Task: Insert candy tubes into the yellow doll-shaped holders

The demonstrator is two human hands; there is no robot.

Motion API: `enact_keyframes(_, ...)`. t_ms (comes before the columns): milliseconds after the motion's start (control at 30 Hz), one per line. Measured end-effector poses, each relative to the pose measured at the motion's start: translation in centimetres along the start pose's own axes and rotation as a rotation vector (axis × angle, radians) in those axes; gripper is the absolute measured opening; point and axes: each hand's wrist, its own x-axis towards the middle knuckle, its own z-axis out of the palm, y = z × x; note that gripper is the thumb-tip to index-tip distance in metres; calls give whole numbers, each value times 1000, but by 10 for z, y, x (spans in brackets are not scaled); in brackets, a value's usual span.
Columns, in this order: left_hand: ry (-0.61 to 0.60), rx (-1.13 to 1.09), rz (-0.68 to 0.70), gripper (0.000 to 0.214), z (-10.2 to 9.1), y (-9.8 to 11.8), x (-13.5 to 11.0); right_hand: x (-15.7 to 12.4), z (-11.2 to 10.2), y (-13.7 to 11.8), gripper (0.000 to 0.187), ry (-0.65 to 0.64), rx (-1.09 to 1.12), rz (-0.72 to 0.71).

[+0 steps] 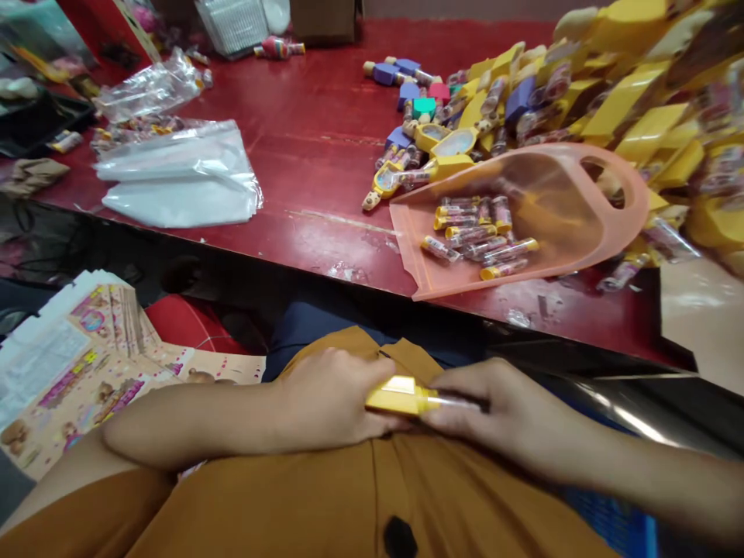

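Two hands on one tube in my feed. Left hand (331,391) grasps the yellow cap end of a clear plastic tube (421,397); right hand (494,411) closes on its clear end. Tube's long axis lies nearly level over the person's lap (349,496), cap pointing 9 o'clock. Printed card sheets (87,364) at 9 o'clock. On the red table (314,178) beyond: peach plastic bag (540,225) holding loose tubes at 1 o'clock, yellow-and-blue packaged heap (621,101) at 2 o'clock, clear poly bags (174,182) at 11 o'clock.
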Motion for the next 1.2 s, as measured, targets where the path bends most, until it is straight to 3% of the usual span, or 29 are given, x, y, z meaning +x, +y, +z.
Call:
enact_keyframes(67, 53, 202, 38, 30, -6, -1, 2, 8, -3, 2, 55, -159, 280, 247)
enact_keyframes(100, 74, 255, 52, 30, -10, -2, 3, 10, -6, 1, 57, -170, 291, 258)
enact_keyframes(167, 91, 245, 51, 33, -19, -4, 7, 11, -14, 0, 53, 2, 25, 57)
enact_keyframes(267, 110, 160, 63, 37, -27, -9, 13, 7, -22, -2, 37, 433, -644, -428)
enact_keyframes(333, 173, 225, 130, 35, -25, -13, 17, 6, -22, 0, 35, 519, -774, -525)
enact_keyframes(400, 259, 354, 195, 33, -20, -16, 22, 11, -21, 4, 37, 425, -511, -377)
enact_keyframes(500, 342, 463, 256, 30, -15, -21, 30, 21, -24, 10, 50, 150, 65, -4)
enact_keyframes(567, 369, 486, 287, 27, -18, -22, 35, 26, -29, 12, 55, 55, 189, 108)
enact_keyframes(600, 365, 488, 295, 25, -21, -23, 37, 26, -31, 13, 54, 77, 134, 92)
enact_keyframes(733, 324, 458, 318, 26, -32, -26, 45, 23, -32, 16, 44, 410, -532, -287)
enact_keyframes(800, 342, 474, 345, 32, -33, -30, 51, 25, -29, 21, 40, 484, -691, -400)
enact_keyframes(933, 448, 490, 455, 29, -37, -35, 68, 31, -39, 25, 32, 501, -623, -383)
enact_keyframes(1033, 691, 434, 569, 26, -51, -37, 81, 22, -70, 16, 31, 640, -771, -464)
enact_keyframes(1133, 1007, 443, 540, 60, -72, -59, 91, 1, -119, 10, 36, 945, -921, -367)
enact_keyframes(1167, 1065, 447, 488, 68, -78, -73, 95, -7, -138, 14, 39, 1100, -933, -243)
enact_keyframes(1200, 1031, 443, 362, 64, -82, -91, 98, -15, -158, 21, 42, 1257, -920, -86)
